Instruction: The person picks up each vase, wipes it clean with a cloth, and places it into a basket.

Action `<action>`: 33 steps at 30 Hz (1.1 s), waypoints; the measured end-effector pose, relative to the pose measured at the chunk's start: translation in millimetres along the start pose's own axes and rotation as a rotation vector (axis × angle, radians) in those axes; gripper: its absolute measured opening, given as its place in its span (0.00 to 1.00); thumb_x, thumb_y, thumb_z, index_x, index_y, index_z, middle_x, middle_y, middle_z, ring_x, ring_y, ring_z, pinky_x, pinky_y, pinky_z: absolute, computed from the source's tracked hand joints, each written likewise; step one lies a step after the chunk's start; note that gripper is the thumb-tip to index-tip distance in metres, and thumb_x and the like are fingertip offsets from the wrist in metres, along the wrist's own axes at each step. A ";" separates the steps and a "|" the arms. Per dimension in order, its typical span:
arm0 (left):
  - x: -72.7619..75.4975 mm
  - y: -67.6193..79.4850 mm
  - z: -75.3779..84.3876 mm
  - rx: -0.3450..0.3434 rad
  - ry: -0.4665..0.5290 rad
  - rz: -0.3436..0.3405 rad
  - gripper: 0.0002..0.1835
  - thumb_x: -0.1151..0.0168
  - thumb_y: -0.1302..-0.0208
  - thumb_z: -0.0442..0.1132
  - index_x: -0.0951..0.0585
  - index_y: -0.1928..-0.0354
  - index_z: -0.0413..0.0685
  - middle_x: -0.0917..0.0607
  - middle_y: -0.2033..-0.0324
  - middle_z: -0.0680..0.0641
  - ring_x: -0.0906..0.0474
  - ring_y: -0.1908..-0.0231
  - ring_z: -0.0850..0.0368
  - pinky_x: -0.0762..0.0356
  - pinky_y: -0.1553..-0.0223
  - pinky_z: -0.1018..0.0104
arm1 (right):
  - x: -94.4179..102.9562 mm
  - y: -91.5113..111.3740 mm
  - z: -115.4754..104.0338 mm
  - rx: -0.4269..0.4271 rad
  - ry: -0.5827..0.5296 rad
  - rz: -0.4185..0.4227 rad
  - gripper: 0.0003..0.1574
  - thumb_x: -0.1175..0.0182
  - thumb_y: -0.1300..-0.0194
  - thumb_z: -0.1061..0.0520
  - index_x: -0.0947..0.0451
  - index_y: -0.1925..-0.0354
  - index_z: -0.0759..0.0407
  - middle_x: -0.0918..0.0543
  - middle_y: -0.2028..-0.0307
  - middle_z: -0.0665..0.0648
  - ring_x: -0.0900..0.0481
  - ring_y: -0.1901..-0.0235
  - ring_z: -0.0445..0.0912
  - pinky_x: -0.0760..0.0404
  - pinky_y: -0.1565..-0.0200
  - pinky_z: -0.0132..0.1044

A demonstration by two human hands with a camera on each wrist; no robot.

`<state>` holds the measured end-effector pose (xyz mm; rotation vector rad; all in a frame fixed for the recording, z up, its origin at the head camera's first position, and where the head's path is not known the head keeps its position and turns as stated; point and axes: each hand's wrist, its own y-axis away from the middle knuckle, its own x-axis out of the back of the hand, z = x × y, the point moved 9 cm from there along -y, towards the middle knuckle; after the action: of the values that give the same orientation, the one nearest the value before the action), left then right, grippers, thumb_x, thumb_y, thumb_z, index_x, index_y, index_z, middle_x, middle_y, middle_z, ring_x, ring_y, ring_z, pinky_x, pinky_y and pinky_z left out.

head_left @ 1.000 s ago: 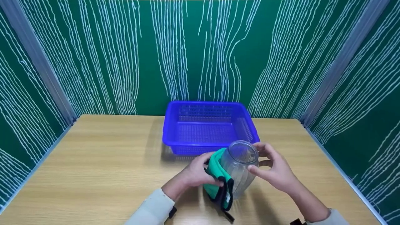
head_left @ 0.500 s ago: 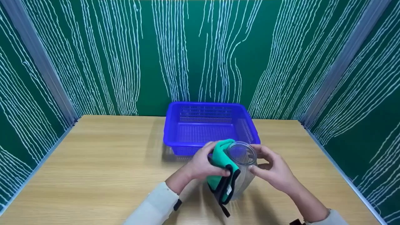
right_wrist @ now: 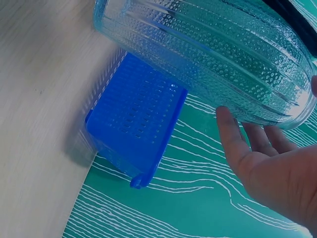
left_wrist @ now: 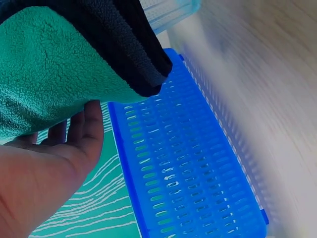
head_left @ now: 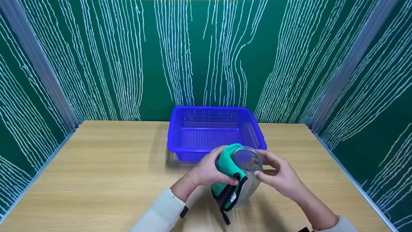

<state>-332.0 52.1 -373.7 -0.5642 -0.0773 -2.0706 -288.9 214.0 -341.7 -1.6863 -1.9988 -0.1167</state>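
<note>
Both hands are occupied: picture a clock face on the table (head_left: 106,170), the glass jar (head_left: 251,185) at its centre and 12 o'clock toward the green wall (head_left: 154,80); the left hand (head_left: 207,169) at 9 o'clock pinches the folded green cloth (head_left: 227,166) up against the jar, while the right hand (head_left: 283,175) at 3 o'clock holds the jar near its mouth between thumb and fingers. The jar looks about upright; whether its base touches the table cannot be told. It could slip or tip toward 3 o'clock if the cloth pushes harder than the right fingers resist, since that grip sits high and looks light. The dark strap (head_left: 226,218) of the cloth, hanging at 7 o'clock, could get caught under the base. The blue basket (head_left: 190,149) lies just beyond at 11 o'clock, its near rim close to the left hand, so a swing that way could knock it. The table's right edge runs well apart between 2 and 4 o'clock, its near edge is out of view at 6, and the widest stretch for moving lies from 8 to 10.
</note>
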 end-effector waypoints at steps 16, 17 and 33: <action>-5.3 2.4 -7.8 -0.025 0.021 0.022 0.49 0.23 0.76 0.51 0.40 0.46 0.83 0.27 0.54 0.66 0.32 0.52 0.63 0.38 0.49 0.57 | 0.5 4.6 1.6 -0.065 -0.030 0.006 0.28 0.36 0.50 0.55 0.31 0.50 0.51 0.25 0.52 0.54 0.26 0.52 0.51 0.23 0.57 0.38; -5.6 3.0 -9.4 -0.023 0.014 0.025 0.49 0.23 0.77 0.51 0.40 0.47 0.83 0.27 0.54 0.66 0.32 0.52 0.63 0.38 0.49 0.57 | 0.6 4.6 1.9 -0.065 -0.029 0.006 0.28 0.36 0.51 0.55 0.31 0.50 0.52 0.25 0.52 0.54 0.26 0.52 0.51 0.23 0.57 0.38; -7.7 5.4 -18.1 -0.033 -0.059 0.049 0.56 0.21 0.85 0.51 0.43 0.45 0.81 0.28 0.53 0.66 0.32 0.51 0.63 0.38 0.48 0.58 | 1.4 3.5 2.5 -0.031 -0.039 -0.005 0.27 0.35 0.51 0.55 0.31 0.51 0.54 0.24 0.53 0.55 0.25 0.54 0.50 0.23 0.58 0.36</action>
<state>-330.8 50.3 -394.0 -0.6417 -0.0635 -2.0111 -286.6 217.0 -344.2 -1.7153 -2.0395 -0.1175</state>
